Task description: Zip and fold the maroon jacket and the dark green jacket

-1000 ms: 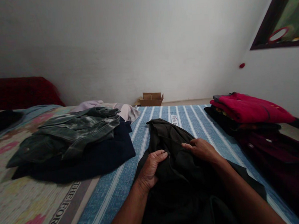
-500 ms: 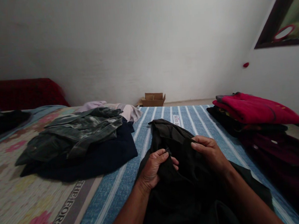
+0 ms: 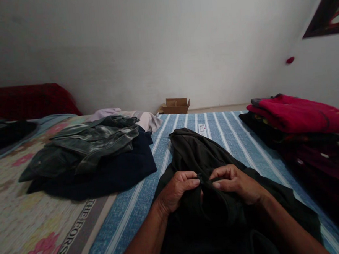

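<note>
A black garment [image 3: 218, 220] lies spread on the blue striped bedsheet [image 3: 134, 209], its far end bunched into folds. My left hand [image 3: 180, 189] pinches one edge of it between thumb and forefinger. Close by on the right, my right hand [image 3: 237, 182] grips another edge, thumb on top. The two pinched edges almost meet, with a small dark piece showing at the left fingertips, too small to make out. Which kind of garment it is cannot be told from its folds.
Left of the garment, a grey-green garment [image 3: 93, 147] rests on dark navy cloth [image 3: 123, 172]. Folded clothes, a bright pink one [image 3: 301, 115] on top, are stacked at right beside maroon cloth [image 3: 318, 167]. A cardboard box [image 3: 175, 106] stands by the wall.
My right hand has come down and left toward my left hand, bringing the two garment edges together. The view has shifted slightly.
</note>
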A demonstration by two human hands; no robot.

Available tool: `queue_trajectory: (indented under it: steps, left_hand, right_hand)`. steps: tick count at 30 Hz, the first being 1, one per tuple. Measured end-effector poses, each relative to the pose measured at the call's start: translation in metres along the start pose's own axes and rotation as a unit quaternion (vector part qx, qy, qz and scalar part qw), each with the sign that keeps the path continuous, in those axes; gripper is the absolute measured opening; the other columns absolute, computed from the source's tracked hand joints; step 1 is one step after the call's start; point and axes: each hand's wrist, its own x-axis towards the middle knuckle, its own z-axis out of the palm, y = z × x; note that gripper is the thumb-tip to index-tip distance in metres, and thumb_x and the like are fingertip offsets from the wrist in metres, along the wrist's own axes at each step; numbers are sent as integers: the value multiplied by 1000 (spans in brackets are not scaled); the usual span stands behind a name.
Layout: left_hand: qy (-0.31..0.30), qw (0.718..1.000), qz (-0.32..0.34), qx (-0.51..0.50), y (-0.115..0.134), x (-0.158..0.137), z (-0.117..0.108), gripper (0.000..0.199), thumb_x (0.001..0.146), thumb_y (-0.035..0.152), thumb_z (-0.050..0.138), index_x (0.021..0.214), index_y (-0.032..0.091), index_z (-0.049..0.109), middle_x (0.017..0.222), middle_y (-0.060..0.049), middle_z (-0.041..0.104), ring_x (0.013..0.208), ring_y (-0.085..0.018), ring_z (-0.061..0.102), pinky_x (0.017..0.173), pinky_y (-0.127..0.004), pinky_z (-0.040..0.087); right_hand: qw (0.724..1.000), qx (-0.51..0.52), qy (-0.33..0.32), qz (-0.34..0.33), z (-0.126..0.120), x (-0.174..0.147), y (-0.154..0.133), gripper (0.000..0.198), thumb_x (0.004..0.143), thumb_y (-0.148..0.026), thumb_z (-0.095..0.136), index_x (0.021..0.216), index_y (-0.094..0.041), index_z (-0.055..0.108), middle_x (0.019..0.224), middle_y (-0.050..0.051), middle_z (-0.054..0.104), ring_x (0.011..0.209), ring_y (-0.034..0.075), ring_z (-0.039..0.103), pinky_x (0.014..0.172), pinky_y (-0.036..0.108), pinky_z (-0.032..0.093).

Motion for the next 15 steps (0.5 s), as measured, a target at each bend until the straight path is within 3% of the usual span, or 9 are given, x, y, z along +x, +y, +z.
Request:
queue_trajectory:
  steps: [7,15]
  left_hand:
    - [7,1000,0,1,3,0,2,21,68,29,68,71,10,60,55,-4,63,42,-10,54,41,-17,39]
    - [12,1000,8,-5,0,-1,0,20,69,29,67,73,10,61,58,-4,63,43,-10,55,43,-18,43]
  right_hand:
    - [1000,-5,6,-5,1,-2,-3,24,68,-36,70,72,-13,69,61,0,61,51,8,48,52,21,36]
    - [998,-2,58,-10,7,1,-1,19,64,-32,75,69,-14,70,61,0,64,53,9,52,53,20,39]
